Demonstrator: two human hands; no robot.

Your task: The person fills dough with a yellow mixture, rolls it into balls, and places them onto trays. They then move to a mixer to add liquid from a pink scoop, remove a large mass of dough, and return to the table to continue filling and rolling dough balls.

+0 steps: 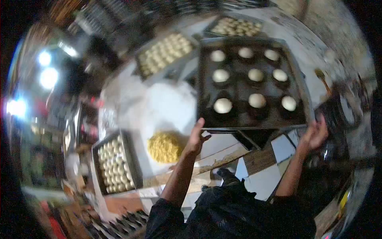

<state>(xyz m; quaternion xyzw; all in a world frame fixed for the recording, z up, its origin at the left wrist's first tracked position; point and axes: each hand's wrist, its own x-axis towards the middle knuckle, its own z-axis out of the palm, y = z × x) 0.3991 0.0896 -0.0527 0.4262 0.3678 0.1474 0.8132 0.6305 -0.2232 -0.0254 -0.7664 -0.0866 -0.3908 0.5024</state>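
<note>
sleeves: dark sleeves [223, 211] right at the bottom of the view, so closest to the camera, with both bare forearms reaching up toward the dark baking tray [238, 119]

floor: pale tiled floor [260, 181] shows below the tray, between the two arms

left hand: left hand [196, 138] is on the tray's near-left corner, fingers up against the edge and closed on it, thumb sticking out to the side

right hand: right hand [314, 133] is clamped on the near-right corner, fingers curled round the rim

tray: held up off the table between both hands, pretty much level, and it fills the middle of the shot

what's on it: nine round dough balls [257, 100] in three rows of three, spaced apart, none touching

yellow stuff: a yellow heap [164, 147] of something crumbly sits just left of the tray's near-left corner, beside the left wrist; can't tell what it actually is

table: white table [159, 103] runs along the tray's left side, under the heap

other trays: a tray of small dough pieces [115, 161], packed tight, is well left of the held tray, past the heap; a second tray [165, 53] like it is off the far-left corner; a third tray [234, 26] is just beyond the far edge

background: everything left of those trays is blurry, just bright lights and dark shapes
</note>
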